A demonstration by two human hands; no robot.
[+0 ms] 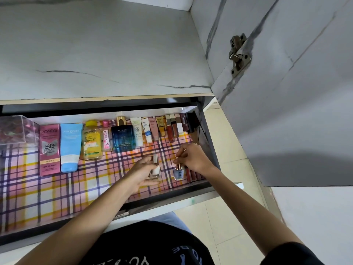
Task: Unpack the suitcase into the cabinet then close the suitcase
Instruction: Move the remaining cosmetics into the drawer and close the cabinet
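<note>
An open cabinet drawer (172, 192) lined with pink plaid paper holds a back row of cosmetics. My left hand (145, 174) grips a small clear bottle with white liquid (155, 170) over the liner. My right hand (193, 156) pinches the thin cap (178, 165) of a pale blue nail polish bottle (178, 174) near the drawer's right front. The suitcase is out of view.
The back row runs from a pink Pond's box (49, 149) and blue tube (69, 147) to a yellow Garnier bottle (92, 140), blue cologne (122, 137) and small tubes. A clear box (14, 131) sits far left. Dark lipsticks (193, 175) lie under my right wrist. An open door with its hinge (238, 54) stands right.
</note>
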